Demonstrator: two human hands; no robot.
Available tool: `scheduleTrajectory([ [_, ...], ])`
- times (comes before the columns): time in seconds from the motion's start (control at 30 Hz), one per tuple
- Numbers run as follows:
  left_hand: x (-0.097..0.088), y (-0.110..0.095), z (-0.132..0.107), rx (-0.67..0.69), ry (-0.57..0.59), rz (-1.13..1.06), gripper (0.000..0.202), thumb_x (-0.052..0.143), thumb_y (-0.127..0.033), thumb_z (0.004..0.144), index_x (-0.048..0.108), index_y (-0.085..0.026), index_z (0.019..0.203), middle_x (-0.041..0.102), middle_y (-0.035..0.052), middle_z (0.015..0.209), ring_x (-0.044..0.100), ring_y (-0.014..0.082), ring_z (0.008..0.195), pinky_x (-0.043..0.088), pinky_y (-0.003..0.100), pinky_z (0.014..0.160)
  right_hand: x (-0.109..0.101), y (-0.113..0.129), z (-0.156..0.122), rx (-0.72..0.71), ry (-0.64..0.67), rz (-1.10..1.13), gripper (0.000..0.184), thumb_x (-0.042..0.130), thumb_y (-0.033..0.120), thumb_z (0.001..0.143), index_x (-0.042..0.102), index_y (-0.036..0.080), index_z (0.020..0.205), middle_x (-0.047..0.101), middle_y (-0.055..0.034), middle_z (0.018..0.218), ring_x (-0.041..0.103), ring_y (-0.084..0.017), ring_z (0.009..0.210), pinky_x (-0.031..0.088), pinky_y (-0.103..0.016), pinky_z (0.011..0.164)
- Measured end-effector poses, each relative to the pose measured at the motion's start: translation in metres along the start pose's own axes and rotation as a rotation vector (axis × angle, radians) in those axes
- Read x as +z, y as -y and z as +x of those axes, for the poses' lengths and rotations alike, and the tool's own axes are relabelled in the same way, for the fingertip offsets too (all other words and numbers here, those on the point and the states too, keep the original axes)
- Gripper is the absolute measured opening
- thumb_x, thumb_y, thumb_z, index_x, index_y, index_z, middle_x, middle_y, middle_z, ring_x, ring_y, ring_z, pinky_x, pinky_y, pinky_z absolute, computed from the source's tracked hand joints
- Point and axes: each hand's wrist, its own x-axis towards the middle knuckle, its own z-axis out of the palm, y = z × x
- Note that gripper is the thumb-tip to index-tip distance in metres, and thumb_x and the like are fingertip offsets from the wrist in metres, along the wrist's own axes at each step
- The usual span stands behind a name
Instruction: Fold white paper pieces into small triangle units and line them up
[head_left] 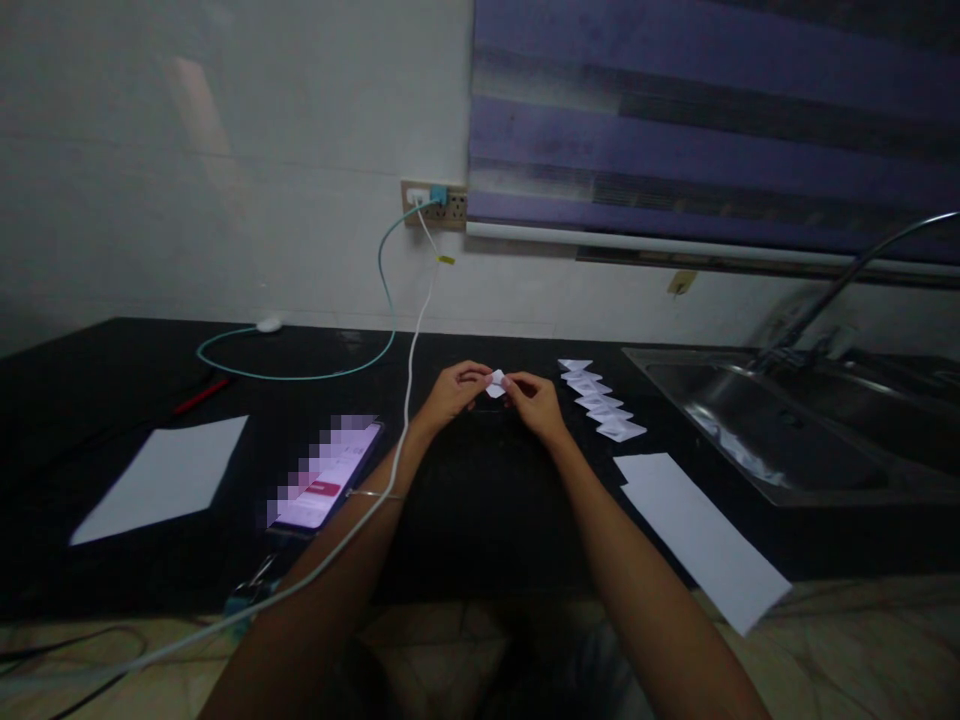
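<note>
Both hands (455,393) (535,402), curled nearly closed, pinch a small folded paper (496,386).

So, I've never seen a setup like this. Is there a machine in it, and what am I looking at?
No machine is at work here: you see a person's bare left hand and right hand. There is one picture, taken by a camera worn on that person's head, looking forward and down. Both hands hold a small piece of folded white paper between them.

They are above a dark counter. To the right is an overlapping row of folded paper pieces, with flat white paper closer to the person. To the left lie a white sheet and a phone with its screen lit. A metal sink sits at the far right.
</note>
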Motion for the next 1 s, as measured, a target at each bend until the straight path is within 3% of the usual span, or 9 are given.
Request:
scheduleTrajectory([
  [0.17,-0.0007,0.0065,0.0032,0.025,0.013,-0.035,0.027,0.075,-0.034,0.08,0.065,-0.015,0.096,0.072,0.004,0.086,0.057,0.0067,0.054,0.041,0.018,0.045,0.0019,0.0064,-0.0007,0.018,-0.03,0.069,0.033,0.074,0.048,0.075,0.074,0.019,0.091,0.073,-0.006,0.084,0.063,-0.018,0.065,0.053,-0.033,0.062],
  [0.33,-0.001,0.0103,0.0053,0.043,0.026,-0.056,0.033,0.076,-0.035,0.079,0.064,-0.015,0.103,0.071,0.0044,0.088,0.061,0.0088,0.062,0.043,0.018,0.047,0.0023,0.0097,-0.0003,0.05,-0.048,0.129,0.032,0.078,0.04,0.07,0.072,0.019,0.094,0.07,-0.0027,0.075,0.062,-0.017,0.064,0.052,-0.031,0.063],
  [0.57,-0.0014,0.0067,0.0028,0.069,0.048,-0.079,0.034,0.072,-0.04,0.083,0.066,-0.015,0.105,0.071,0.0069,0.094,0.067,0.0126,0.071,0.046,0.018,0.048,0.0007,0.0096,-0.0005,0.008,-0.059,0.071,0.031,0.074,0.043,0.075,0.074,0.018,0.094,0.073,-0.0058,0.084,0.063,-0.018,0.067,0.052,-0.032,0.064],
  [0.8,-0.0019,0.0103,0.0061,0.046,0.074,-0.077,0.038,0.068,-0.044,0.086,0.063,-0.015,0.11,0.07,0.0035,0.08,0.068,0.0131,0.065,0.046,0.018,0.047,0.0,0.0095,0.0004,-0.014,-0.081,0.072,0.031,0.076,0.043,0.074,0.076,0.016,0.089,0.074,-0.0059,0.08,0.063,-0.017,0.065,0.052,-0.032,0.065],
  [0.9,-0.0006,0.0092,0.0066,0.012,0.067,-0.05,0.032,0.065,-0.042,0.088,0.064,-0.014,0.102,0.069,0.0034,0.078,0.065,0.011,0.061,0.042,0.017,0.045,0.0004,0.011,0.0007,-0.011,-0.086,0.062,0.031,0.076,0.044,0.074,0.075,0.015,0.086,0.073,-0.0054,0.078,0.063,-0.017,0.064,0.052,-0.031,0.065],
  [1.0,0.0002,0.0052,0.0042,-0.035,0.15,-0.036,0.034,0.06,-0.045,0.091,0.065,-0.012,0.093,0.068,0.0044,0.074,0.063,0.0096,0.057,0.038,0.017,0.044,-0.0006,0.0103,0.0009,-0.015,-0.076,0.067,0.031,0.077,0.045,0.073,0.076,0.017,0.086,0.074,-0.0058,0.082,0.066,-0.018,0.07,0.053,-0.032,0.069],
])
